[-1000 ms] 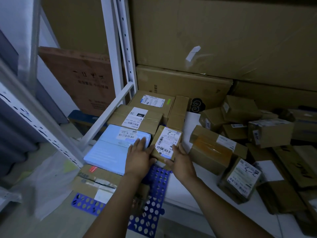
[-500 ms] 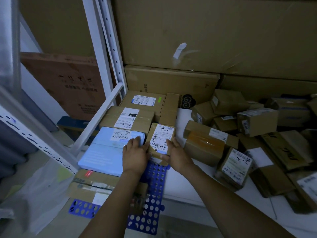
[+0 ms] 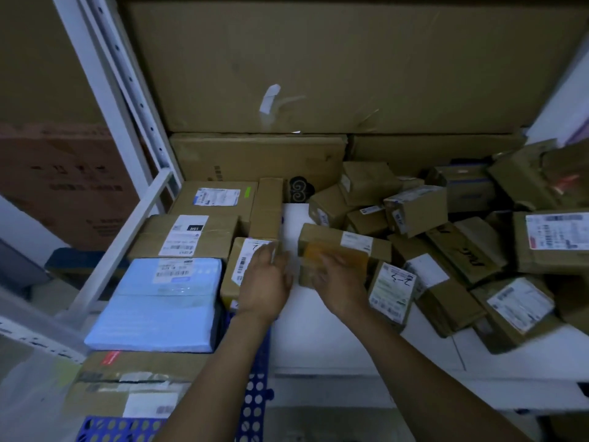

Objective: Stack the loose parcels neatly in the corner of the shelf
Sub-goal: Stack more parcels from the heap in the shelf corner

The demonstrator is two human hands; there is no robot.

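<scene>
Head view, hands (image 3: 302,282) over bare shelf (image 3: 334,339), parcels (image 3: 414,212) crowding right.

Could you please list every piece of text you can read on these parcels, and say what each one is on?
"15H", upside down: label of the taped brown parcel at the left.
Handwritten marks on the labelled box: not legible.
All other labels and barcodes: too small or blurred.

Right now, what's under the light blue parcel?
A brown cardboard box pokes out beneath the light blue parcel's near edge. Whatever else lies under its middle is covered and cannot be seen.
</scene>
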